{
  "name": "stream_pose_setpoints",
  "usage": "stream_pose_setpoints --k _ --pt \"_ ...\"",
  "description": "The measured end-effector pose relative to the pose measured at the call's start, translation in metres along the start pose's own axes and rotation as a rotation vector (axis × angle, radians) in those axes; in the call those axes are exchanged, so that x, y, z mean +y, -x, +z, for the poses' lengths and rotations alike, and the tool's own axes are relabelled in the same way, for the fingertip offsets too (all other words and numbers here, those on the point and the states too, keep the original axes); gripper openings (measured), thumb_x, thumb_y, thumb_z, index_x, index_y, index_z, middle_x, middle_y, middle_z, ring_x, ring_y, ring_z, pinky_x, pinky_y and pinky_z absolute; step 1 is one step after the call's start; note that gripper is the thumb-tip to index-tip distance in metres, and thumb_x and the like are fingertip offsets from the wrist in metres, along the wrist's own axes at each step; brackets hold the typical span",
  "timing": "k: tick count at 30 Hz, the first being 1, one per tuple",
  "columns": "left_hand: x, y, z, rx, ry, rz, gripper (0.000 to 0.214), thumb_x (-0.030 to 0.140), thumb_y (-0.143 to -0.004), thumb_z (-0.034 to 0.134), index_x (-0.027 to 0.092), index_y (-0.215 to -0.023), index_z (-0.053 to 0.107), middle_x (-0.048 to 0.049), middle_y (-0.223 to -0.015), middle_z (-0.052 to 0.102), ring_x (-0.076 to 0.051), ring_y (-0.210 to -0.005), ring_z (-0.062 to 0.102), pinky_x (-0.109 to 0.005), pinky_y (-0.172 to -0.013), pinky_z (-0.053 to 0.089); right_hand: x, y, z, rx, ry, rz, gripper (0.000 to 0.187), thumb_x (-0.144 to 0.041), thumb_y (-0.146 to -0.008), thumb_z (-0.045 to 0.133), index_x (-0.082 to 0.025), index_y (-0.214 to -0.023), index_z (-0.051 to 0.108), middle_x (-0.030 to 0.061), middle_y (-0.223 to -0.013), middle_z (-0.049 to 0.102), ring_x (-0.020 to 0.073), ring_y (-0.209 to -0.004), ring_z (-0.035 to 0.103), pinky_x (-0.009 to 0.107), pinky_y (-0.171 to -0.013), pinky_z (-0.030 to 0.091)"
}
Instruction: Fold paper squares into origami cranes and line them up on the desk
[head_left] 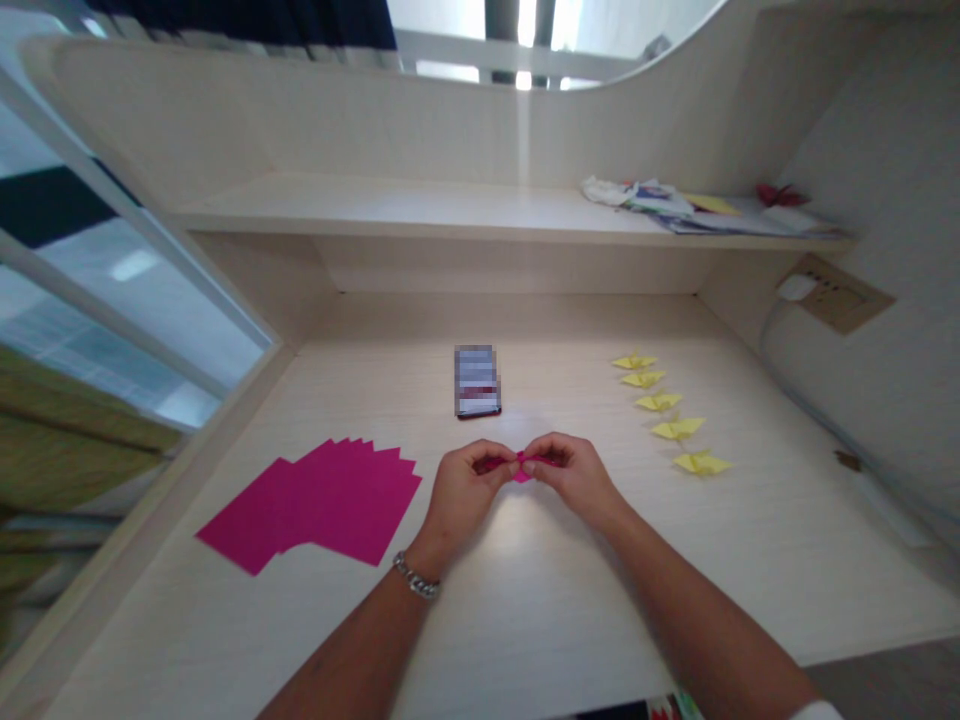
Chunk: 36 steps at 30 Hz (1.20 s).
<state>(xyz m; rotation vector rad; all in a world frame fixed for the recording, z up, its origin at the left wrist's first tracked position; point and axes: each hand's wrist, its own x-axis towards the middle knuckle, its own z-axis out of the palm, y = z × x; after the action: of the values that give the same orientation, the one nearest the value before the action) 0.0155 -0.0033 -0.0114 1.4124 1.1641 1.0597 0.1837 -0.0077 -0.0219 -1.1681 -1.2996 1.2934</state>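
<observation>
Both hands pinch a small folded piece of pink origami paper [523,472] above the middle of the desk. My left hand [471,487] grips its left side, with a chain bracelet on the wrist. On the other side, my right hand [568,474] holds the paper between thumb and fingers. Much of the folded piece is hidden by the fingers, so its exact shape does not show. A fan of flat pink paper squares [337,505] lies left of my left hand. To the right, several yellow paper cranes [678,429] stand in a slanting row.
A phone [478,382] with a lit, blurred screen lies beyond my hands. Papers [675,200] are piled on the shelf [420,205] at the back. From the wall socket [840,295] a grey cable [810,400] runs down the right side of the desk.
</observation>
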Motion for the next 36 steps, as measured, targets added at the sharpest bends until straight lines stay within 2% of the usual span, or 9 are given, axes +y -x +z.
stream_pose_setpoints --k 7,13,20,29,33,36 --pt "-0.003 -0.001 -0.001 -0.032 -0.021 0.006 0.011 0.024 -0.07 0.069 0.015 -0.076 0.068 -0.0049 -0.074 0.069 -0.016 -0.067 0.063 -0.028 -0.066 0.05 0.001 0.0 -0.002 -0.051 0.021 0.028 0.018 -0.025 -0.065 0.073 -0.016 -0.08 0.069 0.0043 -0.077 0.07 0.0156 -0.071 0.063 0.031 -0.071 0.049" --pt "-0.001 -0.002 -0.001 -0.121 0.014 0.013 0.01 0.021 -0.073 0.066 0.014 -0.081 0.068 -0.0058 -0.079 0.069 -0.016 -0.071 0.063 -0.028 -0.07 0.051 -0.003 0.001 -0.001 -0.063 0.053 0.044 0.013 -0.021 -0.067 0.07 -0.016 -0.079 0.07 0.0037 -0.074 0.069 0.0148 -0.067 0.062 0.029 -0.067 0.049" --pt "0.006 -0.001 0.0 -0.131 0.127 -0.102 0.008 0.016 -0.07 0.066 0.013 -0.077 0.067 -0.0041 -0.071 0.068 -0.014 -0.064 0.062 -0.026 -0.064 0.051 -0.007 0.002 0.003 0.023 -0.129 0.138 0.016 -0.02 -0.062 0.071 -0.015 -0.077 0.072 0.0025 -0.064 0.068 0.0121 -0.054 0.059 0.025 -0.053 0.049" --pt "0.005 -0.001 0.0 -0.117 0.188 -0.105 0.008 0.014 -0.067 0.069 0.014 -0.074 0.067 -0.0015 -0.067 0.066 -0.012 -0.06 0.06 -0.023 -0.059 0.049 -0.011 0.005 0.001 -0.004 -0.131 0.122 0.016 -0.021 -0.061 0.074 -0.016 -0.077 0.074 0.0045 -0.066 0.07 0.0135 -0.056 0.062 0.027 -0.055 0.052" --pt "0.009 -0.001 -0.001 -0.114 0.133 -0.072 0.008 0.01 -0.067 0.066 0.015 -0.073 0.068 -0.0014 -0.069 0.067 -0.012 -0.063 0.061 -0.024 -0.064 0.049 -0.01 0.005 -0.001 -0.048 -0.181 0.149 0.02 -0.025 -0.06 0.076 -0.016 -0.078 0.074 0.0054 -0.069 0.071 0.015 -0.061 0.064 0.029 -0.061 0.053" --pt "0.008 0.0 -0.002 -0.137 0.079 -0.045 0.008 0.011 -0.068 0.066 0.016 -0.073 0.069 -0.0016 -0.072 0.068 -0.013 -0.067 0.061 -0.025 -0.068 0.049 -0.01 0.005 -0.001 -0.036 -0.207 0.196 0.019 -0.03 -0.064 0.074 -0.015 -0.076 0.073 0.005 -0.068 0.071 0.0147 -0.06 0.064 0.029 -0.062 0.053"
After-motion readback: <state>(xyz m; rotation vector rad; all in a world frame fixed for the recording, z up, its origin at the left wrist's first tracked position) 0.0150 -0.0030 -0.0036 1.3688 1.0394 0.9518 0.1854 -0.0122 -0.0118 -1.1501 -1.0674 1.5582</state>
